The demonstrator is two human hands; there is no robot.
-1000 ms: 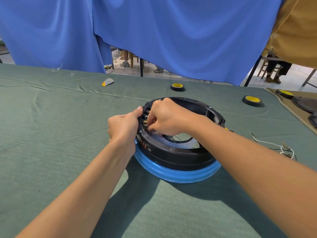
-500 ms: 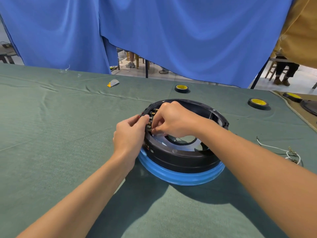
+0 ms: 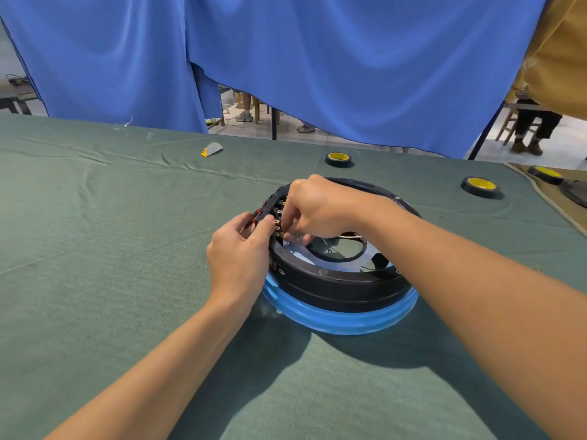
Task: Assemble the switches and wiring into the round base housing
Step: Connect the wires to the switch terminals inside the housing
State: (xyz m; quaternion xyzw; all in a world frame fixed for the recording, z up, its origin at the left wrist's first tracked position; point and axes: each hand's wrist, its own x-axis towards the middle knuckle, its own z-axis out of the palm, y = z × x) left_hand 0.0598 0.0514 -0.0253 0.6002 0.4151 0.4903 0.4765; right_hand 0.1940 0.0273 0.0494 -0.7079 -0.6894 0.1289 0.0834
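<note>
A round black base housing [image 3: 333, 287] with a blue bottom ring [image 3: 343, 319] sits on the green cloth at centre. A row of switches with brass terminals [image 3: 278, 214] is set in its left wall. My left hand [image 3: 238, 252] grips the outside of that wall, thumb and fingers pinching at a red-and-black switch. My right hand [image 3: 317, 208] reaches over the rim from the right, fingers curled down onto the switch terminals inside. A white wire [image 3: 349, 237] lies inside the housing by the central opening.
Two rolls of black tape with yellow cores [image 3: 338, 159] [image 3: 480, 186] lie beyond the housing, a third [image 3: 546, 173] at far right. A small grey and orange piece [image 3: 212, 149] lies at the back. Blue curtains [image 3: 317, 65] hang behind the table.
My view shifted left, so the loose wire bundle at the right left the frame. My left hand's fingers moved up onto the housing wall. My right hand stays at the terminals.
</note>
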